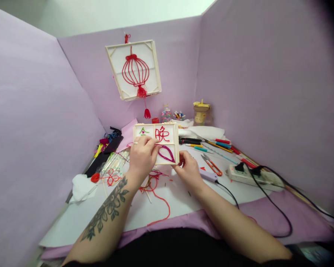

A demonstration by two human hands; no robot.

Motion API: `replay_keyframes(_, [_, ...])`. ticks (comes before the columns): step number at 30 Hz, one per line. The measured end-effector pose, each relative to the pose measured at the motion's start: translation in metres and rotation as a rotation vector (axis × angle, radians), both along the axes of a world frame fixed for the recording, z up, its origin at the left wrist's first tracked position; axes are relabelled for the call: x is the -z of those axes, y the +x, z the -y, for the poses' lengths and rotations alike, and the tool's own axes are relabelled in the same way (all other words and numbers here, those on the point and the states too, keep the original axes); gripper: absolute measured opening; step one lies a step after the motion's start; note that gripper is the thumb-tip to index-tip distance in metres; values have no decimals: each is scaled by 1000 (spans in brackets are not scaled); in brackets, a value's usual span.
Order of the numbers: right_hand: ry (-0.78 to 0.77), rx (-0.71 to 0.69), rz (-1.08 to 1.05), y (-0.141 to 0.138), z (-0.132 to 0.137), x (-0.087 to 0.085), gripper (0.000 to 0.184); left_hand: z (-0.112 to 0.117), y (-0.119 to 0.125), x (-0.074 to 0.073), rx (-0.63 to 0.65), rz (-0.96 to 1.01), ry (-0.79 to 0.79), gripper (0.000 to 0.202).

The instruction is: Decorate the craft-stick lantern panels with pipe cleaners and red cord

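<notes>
A small wooden-framed white panel (176, 139) is held up in front of me above the table. It bears a red cord character (162, 134), a green cord shape (144, 131) and a purple cord loop (171, 152) shaped like a petal. My left hand (144, 152) lies across the panel's left part, its fingertips pinched at the left end of the purple cord; the lower left section is hidden behind it. At the lower right corner, my right hand (187, 168) grips the frame between thumb and fingers.
A framed panel with a red lantern (135, 70) hangs at the back. To the right lie orange-handled snips (211, 165), a lilac glue gun (208, 175), a power strip (254, 177) with cables, and pens. Red yarn (167, 204) trails in front; a white cloth (83, 188) lies left.
</notes>
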State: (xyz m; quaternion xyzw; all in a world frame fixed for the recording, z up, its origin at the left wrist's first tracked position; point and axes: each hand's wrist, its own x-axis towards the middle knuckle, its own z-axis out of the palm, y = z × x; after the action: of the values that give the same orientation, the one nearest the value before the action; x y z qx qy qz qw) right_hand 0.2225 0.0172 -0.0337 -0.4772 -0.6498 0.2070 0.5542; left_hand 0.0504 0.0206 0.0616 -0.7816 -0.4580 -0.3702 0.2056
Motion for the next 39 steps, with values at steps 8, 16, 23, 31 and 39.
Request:
replay_keyframes(8, [7,-5,5,0,0,-1,19,-5,1,-4,-49,-117,-29,15])
replay_keyframes(16, [18,-9,-1,0,1,-1,19,-6,1,-4,-10,-137,6,12])
replay_keyframes(23, [15,-8,-7,0,1,-2,18,-2,-8,-7,64,11,51,10])
replay_keyframes(31, [-2,8,-17,-1,2,-4,19,12,-12,-10,180,403,-24,20])
replay_keyframes(39, [-15,-2,-20,0,1,-4,20,8,-10,3,96,366,-121,2])
